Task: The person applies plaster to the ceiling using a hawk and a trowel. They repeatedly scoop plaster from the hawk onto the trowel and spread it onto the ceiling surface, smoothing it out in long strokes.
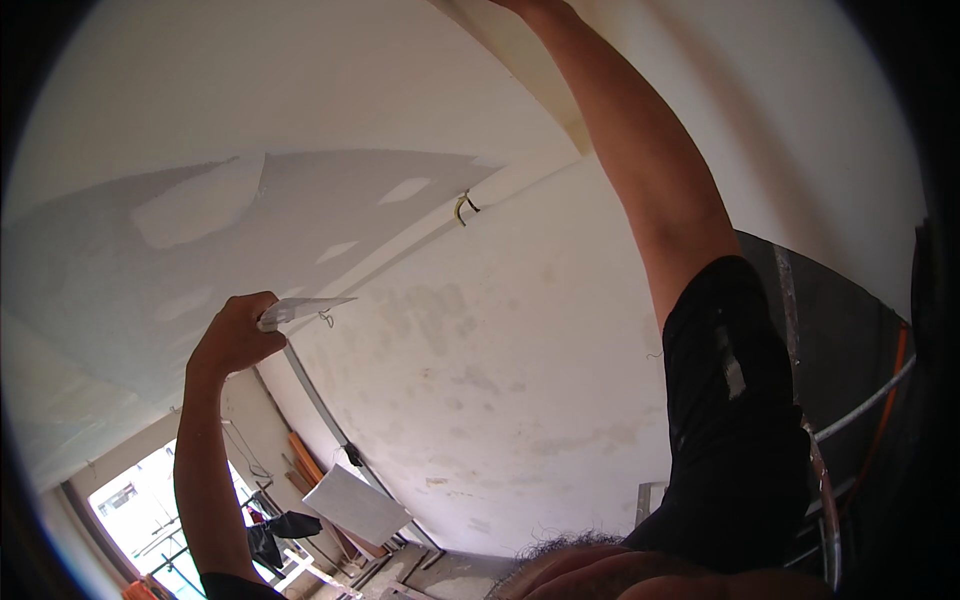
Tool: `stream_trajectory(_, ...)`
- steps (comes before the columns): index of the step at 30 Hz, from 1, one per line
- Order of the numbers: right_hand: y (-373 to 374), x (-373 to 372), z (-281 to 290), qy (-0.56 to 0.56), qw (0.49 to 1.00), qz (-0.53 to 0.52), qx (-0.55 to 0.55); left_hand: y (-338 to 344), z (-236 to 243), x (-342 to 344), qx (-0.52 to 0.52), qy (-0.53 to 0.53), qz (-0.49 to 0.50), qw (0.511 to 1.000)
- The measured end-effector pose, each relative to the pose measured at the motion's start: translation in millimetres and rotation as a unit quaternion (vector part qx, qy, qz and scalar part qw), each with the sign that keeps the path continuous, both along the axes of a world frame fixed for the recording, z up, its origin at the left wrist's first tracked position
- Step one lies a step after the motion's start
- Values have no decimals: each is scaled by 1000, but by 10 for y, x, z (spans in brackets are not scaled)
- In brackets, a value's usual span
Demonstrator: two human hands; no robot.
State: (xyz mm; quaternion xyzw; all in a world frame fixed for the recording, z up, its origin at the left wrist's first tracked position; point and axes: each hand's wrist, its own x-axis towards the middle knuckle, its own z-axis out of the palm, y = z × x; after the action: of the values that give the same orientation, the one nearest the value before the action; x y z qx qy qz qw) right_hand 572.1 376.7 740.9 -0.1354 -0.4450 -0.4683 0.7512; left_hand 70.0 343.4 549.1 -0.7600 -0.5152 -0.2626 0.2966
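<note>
My left hand is raised at the left and closed around a putty knife. Its pale, wide blade is seen nearly edge-on and points right. Above it stretches the ceiling, smooth white in the nearer part and grey beyond, with several lighter patches on the grey. My right arm reaches up to the top edge of the picture, close to the ceiling and a strip along its corner. Of my right hand only a sliver shows; the fingers and anything in them are out of the picture.
A stained white wall stands ahead, with a cable loop sticking out near its top. Below are a tilted pale board, orange-brown planks and a bright window. Metal poles rise at the right.
</note>
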Motion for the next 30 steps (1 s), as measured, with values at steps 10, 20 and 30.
stream_trajectory(10,111,-128,68,53,990,5,128,-37,-33,-45,-4,-17,-5,1000)
stream_trajectory(20,-115,-45,-238,-9,988,54,146,-16,10,-181,-9,-13,22,1000)
stream_trajectory(30,-133,-185,-87,-31,996,33,71,61,16,-96,-6,-3,-12,1000)
